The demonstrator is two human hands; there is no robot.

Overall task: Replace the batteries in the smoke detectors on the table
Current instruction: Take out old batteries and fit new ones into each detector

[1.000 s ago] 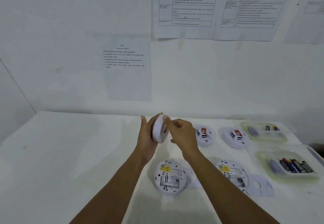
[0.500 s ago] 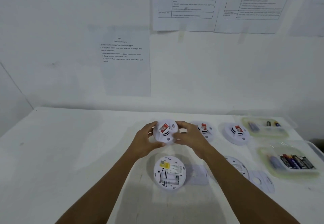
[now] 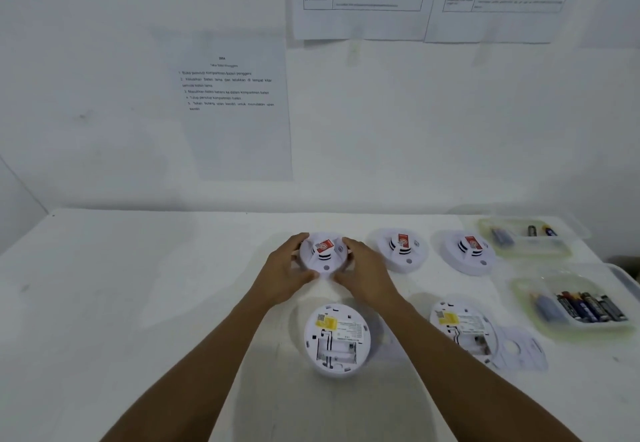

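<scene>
Both hands meet at the far middle of the white surface (image 3: 138, 303), clasping a round smoke detector (image 3: 323, 254) from either side. The left hand (image 3: 284, 273) has its fingers (image 3: 300, 239) curled round the left rim with the thumb low at the near edge, and the right hand (image 3: 363, 272) mirrors it on the right rim; each grips the detector's edge. The detector faces up and slightly toward the camera, its red label and vent slots showing; being a disc, it has no long axis, and whether it rests on the surface or is just above it cannot be told. To its right, in the same far row, stand a second detector (image 3: 401, 249) and a third detector (image 3: 467, 251), both face up with red labels. Nearer the person, an opened detector (image 3: 337, 339) lies back up between the forearms, yellow sticker at its far left, its battery bay running left to right. Another opened detector (image 3: 464, 329) lies back up to the right, partly behind the right forearm, with a loose cover plate (image 3: 523, 350) just beside it. At the right edge, a far tray (image 3: 526, 251) holds a few batteries and a near tray (image 3: 554, 324) holds a row of batteries (image 3: 588, 306) lying side by side.
</scene>
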